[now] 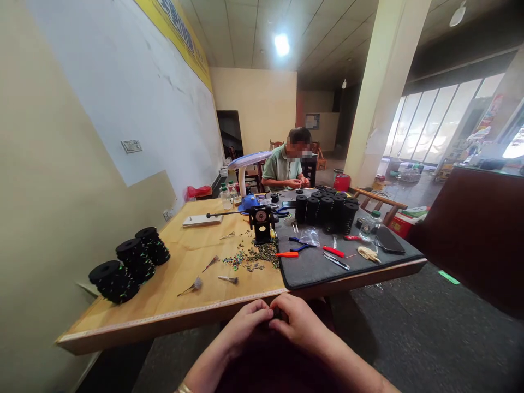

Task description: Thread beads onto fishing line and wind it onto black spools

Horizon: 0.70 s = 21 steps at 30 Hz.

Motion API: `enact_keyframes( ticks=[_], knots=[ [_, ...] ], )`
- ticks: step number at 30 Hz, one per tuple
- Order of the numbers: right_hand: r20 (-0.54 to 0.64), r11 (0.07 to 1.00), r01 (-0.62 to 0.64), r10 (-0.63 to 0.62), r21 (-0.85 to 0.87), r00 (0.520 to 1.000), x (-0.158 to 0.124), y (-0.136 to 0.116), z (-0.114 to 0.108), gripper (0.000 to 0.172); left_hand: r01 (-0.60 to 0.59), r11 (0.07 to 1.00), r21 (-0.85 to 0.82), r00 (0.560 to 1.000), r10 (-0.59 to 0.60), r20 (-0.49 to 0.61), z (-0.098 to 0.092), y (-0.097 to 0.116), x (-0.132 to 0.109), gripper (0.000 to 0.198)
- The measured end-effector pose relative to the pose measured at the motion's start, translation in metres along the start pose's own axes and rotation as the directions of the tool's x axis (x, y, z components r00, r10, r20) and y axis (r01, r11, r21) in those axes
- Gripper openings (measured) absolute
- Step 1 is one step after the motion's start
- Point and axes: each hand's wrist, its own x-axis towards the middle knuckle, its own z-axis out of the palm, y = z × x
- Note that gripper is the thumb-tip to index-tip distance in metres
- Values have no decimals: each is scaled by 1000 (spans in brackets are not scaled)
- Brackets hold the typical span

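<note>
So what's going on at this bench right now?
The person's left hand and right hand meet just below the edge of the wooden table, pinching something small and dark that is too hidden to identify. On the table are black spools, scattered beads and pliers. A co-worker sits at the far end.

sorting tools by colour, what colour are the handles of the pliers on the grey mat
Blue: the pliers on the mat show blue handles in the head view.

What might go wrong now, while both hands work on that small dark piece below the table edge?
The left hand and right hand pinch a small dark piece over the lap, off the table; if dropped, it would likely fall to the floor. The loose beads near the front could be scattered by a sleeve.
</note>
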Motion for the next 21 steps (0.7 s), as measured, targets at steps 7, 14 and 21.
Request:
enact_keyframes(
  ticks=[7, 14, 21],
  knots=[
    [-37, 983, -93, 100, 159, 994, -6, 15, -5, 13, 52, 960, -276, 999, -52, 7, -3, -7, -4, 15],
    [-109, 974, -84, 109, 212, 988, -11, 16, 3, 14, 38, 894, -446, 998, -11, 62, -4, -13, -5, 11],
    [-17, 681, -223, 327, 698, 945, -7, 22, 44, 38, -79, 864, -497, 995, 100, 16, 1, -15, -4, 14]
  ],
)
